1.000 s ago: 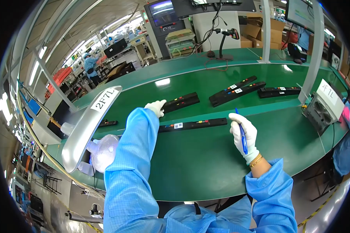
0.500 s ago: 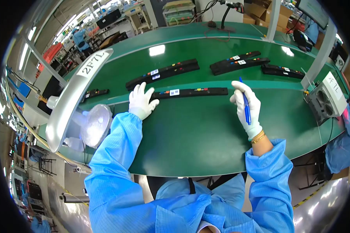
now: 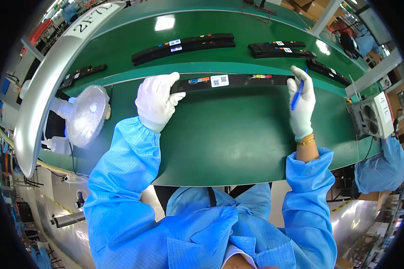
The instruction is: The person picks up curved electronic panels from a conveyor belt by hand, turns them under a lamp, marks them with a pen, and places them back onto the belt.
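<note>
A factory assembly floor, shown by the long green workbench (image 3: 229, 148), machine-station label (image 3: 92, 19) and blue-clad co-worker (image 3: 381, 168).

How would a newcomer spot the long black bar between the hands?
Start at the green bench. Look between the gloved left hand and right hand for the long black bar. A hand at either end sets it apart from the other black bars.

The green counter (image 3: 229, 148) looks smooth and glossy; the lamp shade (image 3: 60, 76), glossy silvery metal; the gloves (image 3: 155, 102), matt cloth.
</note>
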Motion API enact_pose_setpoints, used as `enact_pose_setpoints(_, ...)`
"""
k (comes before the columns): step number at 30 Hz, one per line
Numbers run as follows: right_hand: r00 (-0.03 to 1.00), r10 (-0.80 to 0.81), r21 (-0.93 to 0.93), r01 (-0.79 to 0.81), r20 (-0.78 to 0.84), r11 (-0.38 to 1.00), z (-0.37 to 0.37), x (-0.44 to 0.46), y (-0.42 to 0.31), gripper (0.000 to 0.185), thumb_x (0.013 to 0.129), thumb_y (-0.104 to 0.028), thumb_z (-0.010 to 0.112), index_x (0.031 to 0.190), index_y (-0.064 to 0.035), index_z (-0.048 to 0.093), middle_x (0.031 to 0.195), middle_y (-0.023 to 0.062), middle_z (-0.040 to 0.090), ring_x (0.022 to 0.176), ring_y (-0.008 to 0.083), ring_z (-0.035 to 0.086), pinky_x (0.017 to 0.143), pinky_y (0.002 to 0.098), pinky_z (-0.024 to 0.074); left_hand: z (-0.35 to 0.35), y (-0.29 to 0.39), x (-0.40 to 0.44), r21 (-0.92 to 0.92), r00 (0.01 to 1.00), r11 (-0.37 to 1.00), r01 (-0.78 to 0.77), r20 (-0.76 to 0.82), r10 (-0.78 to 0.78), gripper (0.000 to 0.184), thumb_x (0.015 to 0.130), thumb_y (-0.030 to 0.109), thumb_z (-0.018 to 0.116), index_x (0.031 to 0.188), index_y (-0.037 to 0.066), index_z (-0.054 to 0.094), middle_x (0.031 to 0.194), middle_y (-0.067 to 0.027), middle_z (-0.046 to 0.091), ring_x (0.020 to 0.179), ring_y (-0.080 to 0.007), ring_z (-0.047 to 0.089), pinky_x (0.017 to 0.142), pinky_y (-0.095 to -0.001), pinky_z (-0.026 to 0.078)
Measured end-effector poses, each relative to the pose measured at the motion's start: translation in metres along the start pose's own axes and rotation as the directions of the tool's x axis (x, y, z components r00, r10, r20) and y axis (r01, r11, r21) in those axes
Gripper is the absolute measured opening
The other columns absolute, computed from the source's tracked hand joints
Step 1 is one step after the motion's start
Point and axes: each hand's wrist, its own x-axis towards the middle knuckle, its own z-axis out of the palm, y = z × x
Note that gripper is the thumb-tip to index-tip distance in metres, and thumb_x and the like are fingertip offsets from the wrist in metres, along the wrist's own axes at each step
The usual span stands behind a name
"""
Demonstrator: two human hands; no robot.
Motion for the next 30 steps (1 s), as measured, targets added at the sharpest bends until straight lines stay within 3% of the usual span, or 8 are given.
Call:
enact_pose_setpoints(1,0.991,-0.128,0.008,0.128,0.039,0.992,-0.001,0.004,-0.001,0.03,0.097,-0.001,0.061,0.127,-0.0036,0.058,0.124,0.0038,0.062,0.113,0.0108,0.057,0.099,0.0238,0.0442,-0.001,0.0,0.0,0.002,1.0,1.0,0.009,0.004,-0.009,0.045,0.082,0.037,0.073,0.114,0.007,0.066,0.104,-0.0109,0.068,0.095,-0.0325,0.064,0.087,-0.0409,0.051)
enact_pose_setpoints(4,0.996,0.063,0.165,-0.072,0.058,0.984,-0.003,0.002,-0.003,0.028,0.099,-0.008,0.06,0.127,-0.0025,0.057,0.125,0.0104,0.064,0.116,0.0173,0.06,0.096,0.0311,0.0518,-0.002,-0.003,-0.002,0.006,0.999,1.0,0.024,0.022,-0.024,0.047,0.084,0.043,0.069,0.115,0.008,0.066,0.104,-0.0098,0.069,0.095,-0.0318,0.064,0.087,-0.0403,0.051)
enact_pose_setpoints(10,0.992,0.11,0.174,-0.119,0.061,0.977,-0.001,0.003,-0.004,0.033,0.1,-0.015,0.06,0.128,0.0008,0.054,0.124,0.0148,0.065,0.114,0.0196,0.062,0.093,0.0329,0.0549,-0.004,-0.006,-0.001,-0.004,0.995,0.999,0.052,0.089,-0.052,0.05,0.085,0.049,0.065,0.115,0.008,0.067,0.103,-0.0098,0.07,0.096,-0.0313,0.065,0.088,-0.0399,0.051)
enact_pose_setpoints(25,0.993,0.107,0.18,-0.114,0.05,0.977,0.0,0.0,-0.013,0.027,0.1,-0.01,0.06,0.125,-0.0007,0.057,0.12,0.0127,0.066,0.11,0.0178,0.064,0.089,0.032,0.0567,0.0,-0.021,-0.005,-0.057,0.997,0.998,0.003,0.075,0.001,0.046,0.085,0.038,0.072,0.117,0.006,0.066,0.109,-0.0134,0.068,0.101,-0.0337,0.063,0.092,-0.041,0.05)
enact_pose_setpoints(30,0.992,0.112,0.291,-0.122,0.05,0.949,0.0,0.0,-0.012,0.028,0.098,-0.01,0.063,0.124,-0.0009,0.057,0.118,0.0127,0.067,0.108,0.0186,0.064,0.089,0.0339,0.0581,0.001,-0.022,-0.008,-0.109,0.987,0.989,0.097,0.138,-0.082,0.046,0.086,0.032,0.074,0.121,0.004,0.064,0.113,-0.014,0.065,0.107,-0.0317,0.062,0.096,-0.0391,0.048)
